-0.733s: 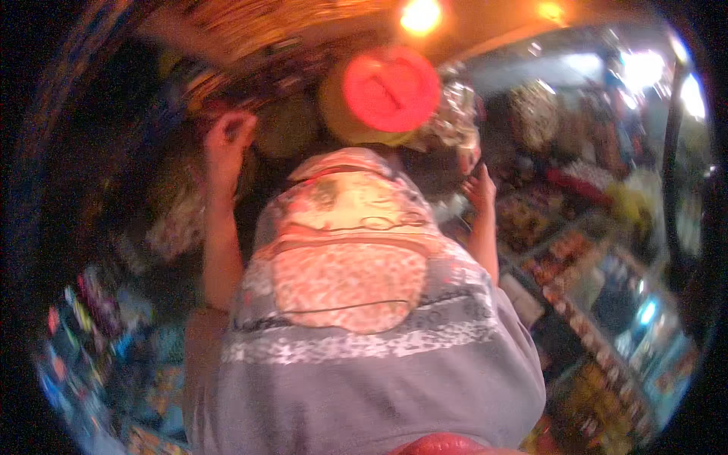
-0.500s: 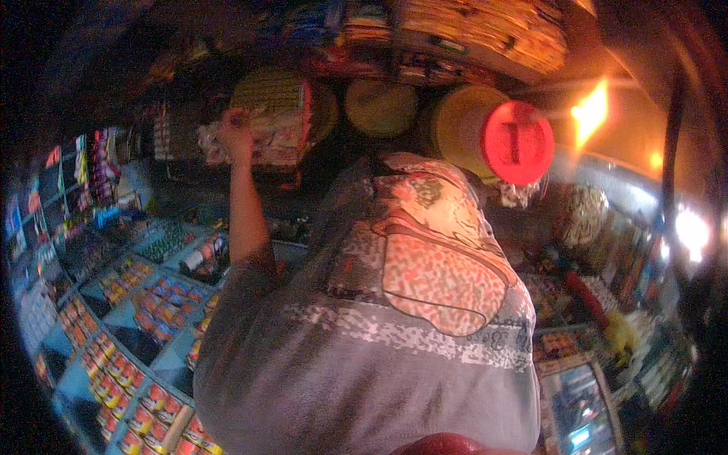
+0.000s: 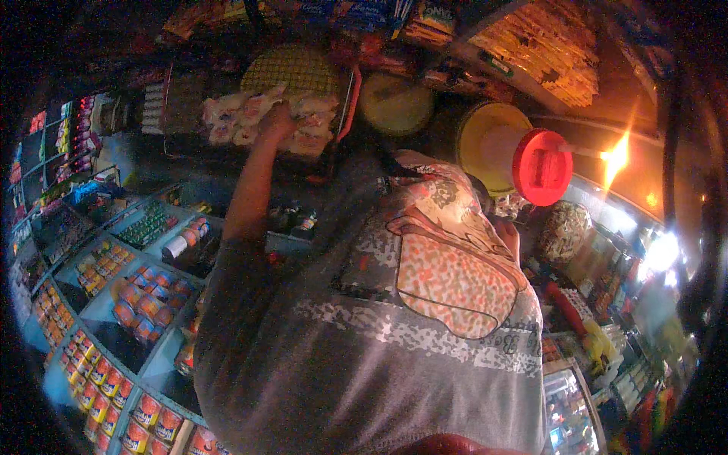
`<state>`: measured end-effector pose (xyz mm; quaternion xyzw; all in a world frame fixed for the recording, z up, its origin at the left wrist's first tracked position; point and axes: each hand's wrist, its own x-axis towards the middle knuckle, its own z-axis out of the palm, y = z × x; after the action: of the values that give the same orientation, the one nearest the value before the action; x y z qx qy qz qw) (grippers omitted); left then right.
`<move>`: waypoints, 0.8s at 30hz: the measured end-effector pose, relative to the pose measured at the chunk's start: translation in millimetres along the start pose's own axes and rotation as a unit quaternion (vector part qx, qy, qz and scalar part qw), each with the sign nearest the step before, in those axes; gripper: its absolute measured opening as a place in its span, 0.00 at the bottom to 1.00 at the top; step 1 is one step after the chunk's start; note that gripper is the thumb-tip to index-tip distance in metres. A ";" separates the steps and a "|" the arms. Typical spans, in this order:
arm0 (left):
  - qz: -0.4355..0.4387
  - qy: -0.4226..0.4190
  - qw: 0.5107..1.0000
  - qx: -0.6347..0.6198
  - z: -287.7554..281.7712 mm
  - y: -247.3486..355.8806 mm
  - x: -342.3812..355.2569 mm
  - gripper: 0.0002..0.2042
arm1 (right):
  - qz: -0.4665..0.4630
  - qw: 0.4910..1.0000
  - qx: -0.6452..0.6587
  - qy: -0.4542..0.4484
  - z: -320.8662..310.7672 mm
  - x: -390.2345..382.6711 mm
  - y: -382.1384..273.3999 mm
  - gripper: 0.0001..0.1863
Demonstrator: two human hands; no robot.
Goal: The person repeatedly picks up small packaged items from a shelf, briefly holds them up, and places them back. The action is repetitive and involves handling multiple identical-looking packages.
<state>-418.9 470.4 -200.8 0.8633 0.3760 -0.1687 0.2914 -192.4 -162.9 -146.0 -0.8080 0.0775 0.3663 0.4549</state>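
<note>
Looking down past a grey cotton T-shirt with a big printed front (image 3: 425, 364), which is the closest thing here. A sliver of the right hand (image 3: 509, 235) pokes out at its edge, but the fingers there are hidden, so I can't tell if they've got anything. Further out, the left hand (image 3: 279, 123) is right on a row of pale, plastic-looking packets (image 3: 225, 125), fingers down among them. Too dim to tell how open those are or whether they're gripping one. The packets lie in a dark rectangular crate with a red right edge (image 3: 351, 102). Off to the right there's a round red plastic lid (image 3: 542, 167) beside a round yellow tub (image 3: 474, 140), then a glowing orange-white lamp (image 3: 618, 158).
</note>
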 end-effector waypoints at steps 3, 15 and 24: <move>-0.012 -0.057 0.995 0.080 1.0 51.6 -6.4 0.21 | 0.011 0.992 -0.122 -0.015 -30.2 -16.1 -45.8 0.12; 0.031 0.019 0.999 0.021 -12.9 56.0 1.7 0.22 | -0.183 0.952 -0.203 -0.137 46.9 -33.4 -219.1 0.14; 0.004 0.129 0.941 -0.313 -15.3 75.9 -17.9 0.21 | -0.258 0.919 -0.248 -0.163 81.8 -29.7 -253.6 0.15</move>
<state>-372.9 428.6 -151.3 0.7444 0.4410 0.0713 0.4962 -140.1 41.4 19.6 -0.8157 -0.3027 0.3705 0.3251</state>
